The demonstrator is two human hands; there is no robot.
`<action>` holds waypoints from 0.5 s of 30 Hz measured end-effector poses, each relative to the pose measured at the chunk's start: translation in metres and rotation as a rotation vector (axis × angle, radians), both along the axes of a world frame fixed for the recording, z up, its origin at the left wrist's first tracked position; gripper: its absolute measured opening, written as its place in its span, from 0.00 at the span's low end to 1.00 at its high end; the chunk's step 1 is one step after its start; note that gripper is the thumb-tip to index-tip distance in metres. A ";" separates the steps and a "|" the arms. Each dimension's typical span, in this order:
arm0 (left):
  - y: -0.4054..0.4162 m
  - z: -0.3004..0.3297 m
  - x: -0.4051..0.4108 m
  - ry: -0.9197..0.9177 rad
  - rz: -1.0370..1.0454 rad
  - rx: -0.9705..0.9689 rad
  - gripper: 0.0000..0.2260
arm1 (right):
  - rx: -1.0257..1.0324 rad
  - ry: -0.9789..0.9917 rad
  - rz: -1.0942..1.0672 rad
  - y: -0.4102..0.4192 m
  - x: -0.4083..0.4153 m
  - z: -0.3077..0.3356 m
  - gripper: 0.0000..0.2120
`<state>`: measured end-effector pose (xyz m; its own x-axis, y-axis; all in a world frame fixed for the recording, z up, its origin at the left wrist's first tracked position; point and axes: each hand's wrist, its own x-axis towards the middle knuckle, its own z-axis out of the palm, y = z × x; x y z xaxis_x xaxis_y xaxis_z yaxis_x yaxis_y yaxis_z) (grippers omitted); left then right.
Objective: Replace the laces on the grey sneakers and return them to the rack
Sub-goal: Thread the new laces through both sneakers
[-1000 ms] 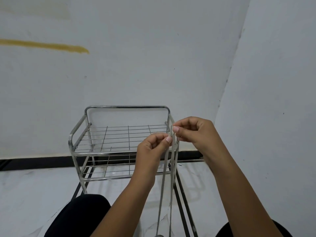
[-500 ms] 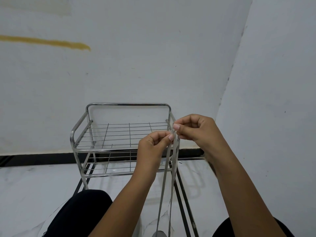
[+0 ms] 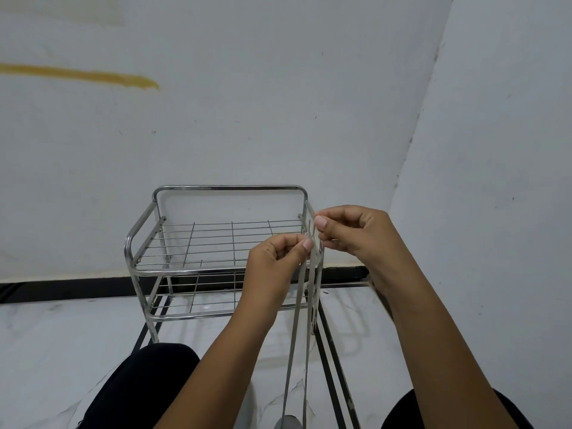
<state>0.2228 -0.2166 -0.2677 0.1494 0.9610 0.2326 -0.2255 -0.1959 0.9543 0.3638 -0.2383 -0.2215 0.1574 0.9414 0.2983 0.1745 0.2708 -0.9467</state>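
A: Hands?
B: Left hand [image 3: 274,258] and right hand [image 3: 349,230] each pinch the lace [image 3: 297,320], raised at the rack [image 3: 216,243] top's right edge.
A: Sneaker?
B: Grey bit [image 3: 288,422] at bottom edge, strands hanging to it.

— What's on that wall [image 3: 278,103]?
— A yellow streak [image 3: 93,76], smeared across the pale paint — nothing more.
— And lower down?
— A black skirting band [image 3: 62,287] along the base, then white marbled floor [image 3: 46,351] with dark inlaid lines [image 3: 332,360].
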 end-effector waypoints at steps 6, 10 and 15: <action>0.000 0.000 -0.002 0.045 -0.023 0.010 0.03 | -0.015 -0.043 0.005 -0.003 -0.002 -0.002 0.04; -0.001 0.001 -0.003 0.034 -0.013 0.010 0.02 | -0.016 0.006 -0.001 -0.005 -0.003 -0.004 0.04; -0.001 0.000 -0.003 0.028 -0.009 0.007 0.03 | -0.020 0.055 -0.011 -0.006 -0.003 -0.005 0.05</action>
